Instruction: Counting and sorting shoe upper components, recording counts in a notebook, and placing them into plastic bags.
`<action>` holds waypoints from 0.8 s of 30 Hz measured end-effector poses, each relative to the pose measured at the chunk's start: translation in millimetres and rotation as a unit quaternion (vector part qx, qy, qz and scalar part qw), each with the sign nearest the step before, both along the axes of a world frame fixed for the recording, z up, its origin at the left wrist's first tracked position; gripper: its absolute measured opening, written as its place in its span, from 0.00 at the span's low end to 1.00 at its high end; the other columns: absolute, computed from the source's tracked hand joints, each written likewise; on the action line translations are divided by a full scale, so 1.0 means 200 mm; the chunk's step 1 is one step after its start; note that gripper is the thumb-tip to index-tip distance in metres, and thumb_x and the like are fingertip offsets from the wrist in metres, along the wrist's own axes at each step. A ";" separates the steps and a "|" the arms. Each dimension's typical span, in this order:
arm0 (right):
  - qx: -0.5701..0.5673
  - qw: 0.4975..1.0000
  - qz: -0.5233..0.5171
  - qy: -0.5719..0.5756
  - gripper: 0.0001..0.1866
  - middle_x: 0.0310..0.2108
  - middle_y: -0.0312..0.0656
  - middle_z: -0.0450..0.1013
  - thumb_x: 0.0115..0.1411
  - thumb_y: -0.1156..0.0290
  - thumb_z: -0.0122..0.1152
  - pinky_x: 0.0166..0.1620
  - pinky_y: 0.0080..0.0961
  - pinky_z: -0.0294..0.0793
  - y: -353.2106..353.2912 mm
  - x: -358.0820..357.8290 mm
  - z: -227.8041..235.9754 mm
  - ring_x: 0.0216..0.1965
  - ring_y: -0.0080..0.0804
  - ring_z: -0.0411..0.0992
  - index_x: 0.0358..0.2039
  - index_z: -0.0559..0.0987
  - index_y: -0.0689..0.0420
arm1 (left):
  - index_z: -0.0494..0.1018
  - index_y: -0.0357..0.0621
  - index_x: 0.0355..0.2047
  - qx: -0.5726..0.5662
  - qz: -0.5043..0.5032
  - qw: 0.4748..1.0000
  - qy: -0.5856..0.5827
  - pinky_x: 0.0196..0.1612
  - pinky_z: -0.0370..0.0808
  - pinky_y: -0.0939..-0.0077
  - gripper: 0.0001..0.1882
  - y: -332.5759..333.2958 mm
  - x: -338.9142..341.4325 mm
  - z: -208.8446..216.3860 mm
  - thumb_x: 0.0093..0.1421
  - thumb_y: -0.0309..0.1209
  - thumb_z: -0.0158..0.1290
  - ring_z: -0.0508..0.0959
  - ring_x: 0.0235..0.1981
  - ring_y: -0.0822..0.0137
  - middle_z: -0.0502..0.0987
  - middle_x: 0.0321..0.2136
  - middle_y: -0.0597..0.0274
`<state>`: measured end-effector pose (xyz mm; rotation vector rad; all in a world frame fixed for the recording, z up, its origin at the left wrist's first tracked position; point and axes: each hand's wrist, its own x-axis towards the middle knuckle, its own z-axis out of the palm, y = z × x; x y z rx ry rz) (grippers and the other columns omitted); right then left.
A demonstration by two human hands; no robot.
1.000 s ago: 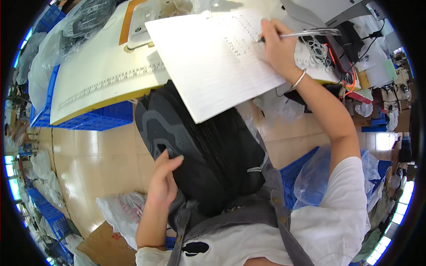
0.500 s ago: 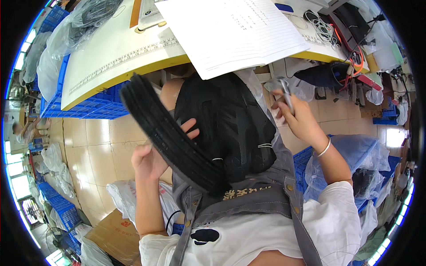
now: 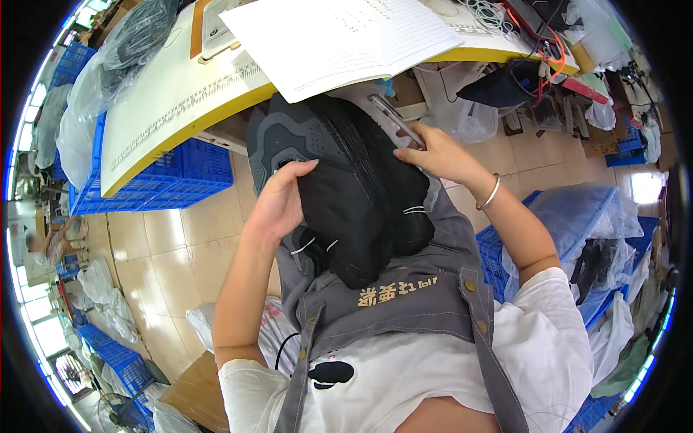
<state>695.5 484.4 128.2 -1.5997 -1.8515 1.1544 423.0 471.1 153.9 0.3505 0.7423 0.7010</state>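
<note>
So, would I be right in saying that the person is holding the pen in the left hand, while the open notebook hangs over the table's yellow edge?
Not quite: the head view shows the pen in the right hand, not the left hand. The open notebook does hang over the table's yellow edge.

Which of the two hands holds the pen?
The right hand, with the bracelet at its wrist, holds the pen. The left hand shows no pen; its thumb lies on the black stack.

A grey, brass-studded apron (image 3: 404, 317) overlies a white short-sleeved T-shirt (image 3: 534, 339); a silvery bangle (image 3: 494, 193) circles the right wrist (image 3: 482, 182).
</note>
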 end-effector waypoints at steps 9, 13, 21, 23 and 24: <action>0.002 0.994 0.083 -0.073 0.30 0.30 0.56 0.70 0.44 0.53 0.61 0.37 0.32 0.68 -0.01 -0.04 0.04 0.33 0.45 0.70 0.35 0.70 0.70 | 0.70 0.35 0.38 0.036 0.002 0.992 0.118 0.46 0.70 0.72 0.13 -0.02 0.06 -0.05 0.56 0.31 0.46 0.73 0.41 0.66 0.74 0.38 0.57; -0.023 0.993 0.116 0.009 0.29 0.43 0.64 0.65 0.44 0.54 0.61 0.44 0.34 0.66 -0.04 -0.09 0.10 0.43 0.50 0.68 0.36 0.69 0.68 | 0.65 0.36 0.45 0.038 0.017 0.998 0.051 0.48 0.69 0.71 0.17 -0.01 0.06 -0.02 0.58 0.34 0.44 0.72 0.44 0.65 0.72 0.42 0.57; 0.100 0.988 0.115 0.036 0.27 0.50 0.59 0.58 0.47 0.52 0.62 0.49 0.31 0.61 -0.16 -0.28 0.24 0.49 0.48 0.62 0.37 0.68 0.62 | 0.55 0.39 0.55 0.052 0.055 0.997 -0.006 0.51 0.67 0.66 0.28 -0.05 -0.06 -0.08 0.61 0.45 0.40 0.69 0.49 0.62 0.66 0.50 0.55; 0.149 0.983 0.102 0.034 0.28 0.54 0.73 0.48 0.44 0.47 0.62 0.46 0.34 0.65 -0.17 -0.30 0.22 0.48 0.59 0.64 0.33 0.70 0.60 | 0.55 0.39 0.56 0.049 0.059 0.997 -0.028 0.52 0.67 0.65 0.29 -0.07 -0.07 -0.07 0.62 0.47 0.39 0.68 0.51 0.59 0.66 0.50 0.53; 0.152 0.982 0.102 0.034 0.28 0.54 0.73 0.48 0.44 0.47 0.62 0.46 0.34 0.65 -0.18 -0.29 0.19 0.48 0.59 0.64 0.33 0.70 0.60 | 0.55 0.39 0.56 0.052 0.060 0.996 -0.027 0.52 0.67 0.65 0.29 -0.06 -0.07 -0.06 0.62 0.47 0.39 0.68 0.51 0.59 0.66 0.50 0.53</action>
